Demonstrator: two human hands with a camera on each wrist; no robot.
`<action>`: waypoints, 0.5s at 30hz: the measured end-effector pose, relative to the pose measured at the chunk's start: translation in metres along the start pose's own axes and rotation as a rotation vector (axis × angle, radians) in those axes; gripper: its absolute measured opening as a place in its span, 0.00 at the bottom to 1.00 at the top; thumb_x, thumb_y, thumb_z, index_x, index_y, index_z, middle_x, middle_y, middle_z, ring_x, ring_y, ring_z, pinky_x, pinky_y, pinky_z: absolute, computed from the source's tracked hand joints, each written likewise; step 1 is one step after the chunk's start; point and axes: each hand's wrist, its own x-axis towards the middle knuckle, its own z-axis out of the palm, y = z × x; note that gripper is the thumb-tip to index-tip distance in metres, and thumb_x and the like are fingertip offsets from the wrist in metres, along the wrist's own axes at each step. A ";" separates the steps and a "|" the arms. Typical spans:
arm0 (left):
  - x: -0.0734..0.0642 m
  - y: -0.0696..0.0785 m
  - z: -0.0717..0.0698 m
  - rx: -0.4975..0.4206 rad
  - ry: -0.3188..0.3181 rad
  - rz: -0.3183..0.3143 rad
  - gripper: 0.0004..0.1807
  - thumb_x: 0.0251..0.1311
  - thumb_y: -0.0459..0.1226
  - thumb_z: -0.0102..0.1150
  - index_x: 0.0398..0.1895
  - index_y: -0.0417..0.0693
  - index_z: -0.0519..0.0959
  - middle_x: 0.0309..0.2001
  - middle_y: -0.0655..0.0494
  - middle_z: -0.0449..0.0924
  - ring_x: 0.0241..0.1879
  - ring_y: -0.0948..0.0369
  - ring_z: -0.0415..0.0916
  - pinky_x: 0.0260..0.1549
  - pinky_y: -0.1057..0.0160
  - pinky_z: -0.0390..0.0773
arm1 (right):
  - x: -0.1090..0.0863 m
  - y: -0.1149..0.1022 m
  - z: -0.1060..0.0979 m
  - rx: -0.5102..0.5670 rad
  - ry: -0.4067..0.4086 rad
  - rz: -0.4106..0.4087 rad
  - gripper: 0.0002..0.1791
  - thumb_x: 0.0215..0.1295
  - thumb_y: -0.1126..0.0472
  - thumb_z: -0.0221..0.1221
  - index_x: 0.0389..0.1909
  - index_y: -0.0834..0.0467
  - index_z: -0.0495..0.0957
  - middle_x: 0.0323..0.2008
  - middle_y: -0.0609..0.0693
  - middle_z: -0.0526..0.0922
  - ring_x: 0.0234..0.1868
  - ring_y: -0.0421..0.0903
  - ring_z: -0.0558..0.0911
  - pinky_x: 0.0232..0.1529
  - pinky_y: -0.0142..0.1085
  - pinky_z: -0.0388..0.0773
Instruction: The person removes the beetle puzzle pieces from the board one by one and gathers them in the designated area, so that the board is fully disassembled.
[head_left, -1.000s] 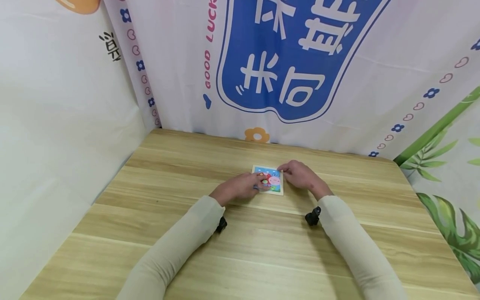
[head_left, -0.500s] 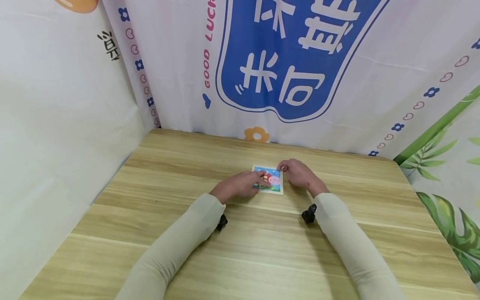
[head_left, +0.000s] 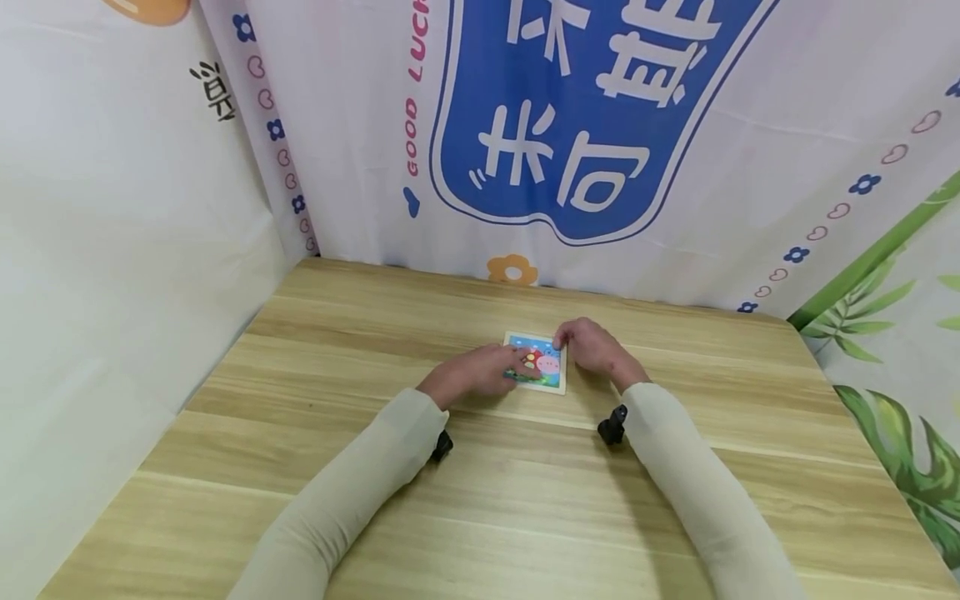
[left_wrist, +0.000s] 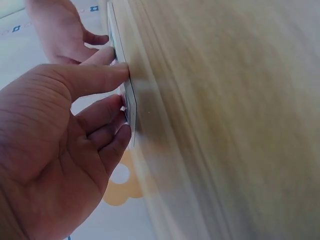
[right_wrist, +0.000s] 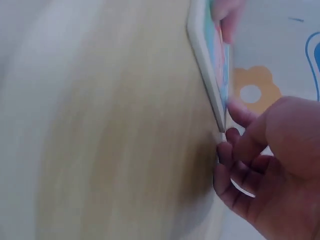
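Note:
A small square picture board point(head_left: 550, 379) with a pale border lies flat on the wooden table. Its print shows a pink cartoon pig in red on blue and green. Reaching over it from the left, my left hand point(head_left: 483, 369) rests its fingers on the picture and covers part of it. In the left wrist view the thumb point(left_wrist: 102, 79) touches the board's edge. My right hand point(head_left: 592, 343) pinches the far right corner, with the other fingers curled below. The right wrist view shows those curled fingers point(right_wrist: 230, 187) beside the board's thick pale edge point(right_wrist: 207, 75).
The wood-grain table point(head_left: 465, 500) spreads around both arms. A printed white curtain point(head_left: 360, 167) with a blue sign stands right behind its back edge. White cloth point(head_left: 135, 275) borders the left side, leaf-printed cloth point(head_left: 885, 367) the right. A small black camera point(head_left: 612, 425) sits at the right wrist.
The board has turned slightly, its near right corner shifting toward me. My right hand and forearm have moved a little to the left; my left hand stays nearly in place.

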 end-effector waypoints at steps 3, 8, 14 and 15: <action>-0.001 0.001 0.000 0.002 0.008 0.002 0.24 0.76 0.36 0.55 0.71 0.67 0.74 0.80 0.54 0.53 0.78 0.51 0.50 0.72 0.50 0.57 | 0.003 -0.001 0.003 0.028 0.003 0.004 0.21 0.65 0.79 0.42 0.36 0.59 0.83 0.47 0.57 0.83 0.52 0.55 0.77 0.61 0.52 0.72; -0.002 0.005 -0.001 -0.006 0.013 0.014 0.24 0.76 0.35 0.56 0.71 0.65 0.75 0.79 0.53 0.56 0.77 0.50 0.51 0.71 0.50 0.58 | 0.003 -0.002 0.004 0.022 0.014 0.003 0.22 0.69 0.77 0.43 0.45 0.57 0.84 0.51 0.58 0.83 0.56 0.56 0.78 0.62 0.54 0.71; -0.004 0.005 -0.002 0.007 0.012 0.003 0.24 0.75 0.36 0.56 0.70 0.65 0.75 0.80 0.52 0.54 0.77 0.50 0.51 0.71 0.51 0.58 | -0.001 -0.006 0.002 -0.015 0.014 -0.022 0.23 0.71 0.75 0.45 0.49 0.57 0.88 0.55 0.57 0.84 0.60 0.56 0.78 0.63 0.54 0.71; -0.004 0.005 -0.002 0.005 0.013 0.001 0.24 0.75 0.36 0.56 0.70 0.65 0.75 0.79 0.52 0.54 0.77 0.50 0.51 0.72 0.51 0.58 | -0.001 -0.007 0.002 -0.024 0.014 -0.030 0.23 0.71 0.75 0.45 0.49 0.57 0.88 0.55 0.56 0.84 0.60 0.56 0.78 0.63 0.54 0.71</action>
